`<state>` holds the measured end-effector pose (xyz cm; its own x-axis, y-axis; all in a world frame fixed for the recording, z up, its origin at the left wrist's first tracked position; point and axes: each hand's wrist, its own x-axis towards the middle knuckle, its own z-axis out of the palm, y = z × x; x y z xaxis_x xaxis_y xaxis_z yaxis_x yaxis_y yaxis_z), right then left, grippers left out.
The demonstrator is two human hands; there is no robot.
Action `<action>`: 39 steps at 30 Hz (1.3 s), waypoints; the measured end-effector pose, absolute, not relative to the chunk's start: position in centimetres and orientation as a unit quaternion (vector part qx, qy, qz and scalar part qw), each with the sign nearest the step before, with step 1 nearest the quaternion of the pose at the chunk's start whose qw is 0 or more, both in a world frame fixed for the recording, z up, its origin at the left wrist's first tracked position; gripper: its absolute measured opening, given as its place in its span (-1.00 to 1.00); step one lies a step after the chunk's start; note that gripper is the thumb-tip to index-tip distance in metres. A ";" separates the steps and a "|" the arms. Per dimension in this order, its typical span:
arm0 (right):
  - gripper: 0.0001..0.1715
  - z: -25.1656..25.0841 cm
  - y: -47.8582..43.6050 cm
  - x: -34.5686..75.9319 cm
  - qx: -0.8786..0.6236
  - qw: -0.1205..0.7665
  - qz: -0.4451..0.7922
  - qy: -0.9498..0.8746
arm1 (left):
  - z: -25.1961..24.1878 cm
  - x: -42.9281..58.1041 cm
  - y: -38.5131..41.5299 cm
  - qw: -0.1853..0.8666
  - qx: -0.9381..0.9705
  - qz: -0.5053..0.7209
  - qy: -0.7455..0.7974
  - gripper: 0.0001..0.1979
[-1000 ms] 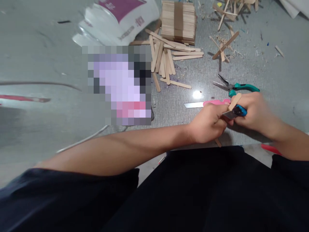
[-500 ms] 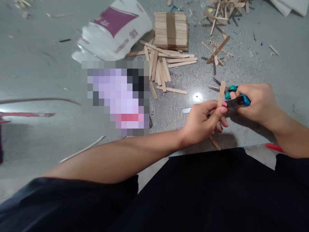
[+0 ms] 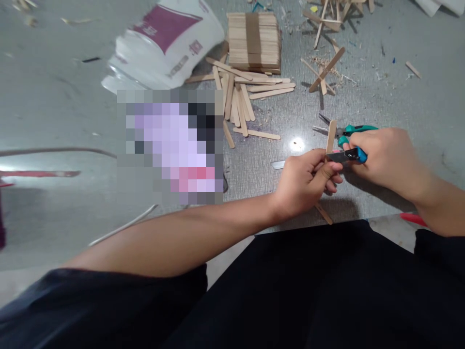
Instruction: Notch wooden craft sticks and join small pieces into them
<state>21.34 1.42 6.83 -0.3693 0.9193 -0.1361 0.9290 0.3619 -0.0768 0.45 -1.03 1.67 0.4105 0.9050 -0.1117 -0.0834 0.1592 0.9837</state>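
We observe moderate, cool illumination; a compact white glare marks the surface, consistent with an overhead source; soft shadows fall below the right hand; the dark clothing loses detail; a mosaic block obscures one area; the left side appears smeared.

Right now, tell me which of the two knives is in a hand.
The blue-handled knife, gripped in the right hand. The other knife lies on the table, partly hidden by the left hand.
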 end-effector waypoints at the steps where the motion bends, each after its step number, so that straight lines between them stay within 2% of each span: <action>1: -0.75 7.0 1.4 21.2 0.564 0.051 -0.075 0.821 | 1.6 0.5 -1.0 0.656 0.524 0.381 0.387 -0.76; 4: -0.78 7.2 1.4 21.0 0.574 0.072 -0.075 0.812 | 1.3 0.6 -1.0 0.667 0.508 0.390 0.380 -0.73; 10: -0.73 6.7 1.7 21.1 0.579 0.053 -0.065 0.811 | 1.1 0.6 -0.9 0.701 0.472 0.398 0.357 -0.51; 14: -0.70 6.5 1.8 21.3 0.570 0.031 -0.063 0.818 | 1.3 0.4 -0.5 0.731 0.452 0.388 0.333 -0.45; 39: -0.49 5.8 1.9 21.7 0.541 -0.026 -0.055 0.839 | 1.1 0.1 -0.3 0.804 0.399 0.364 0.249 -0.47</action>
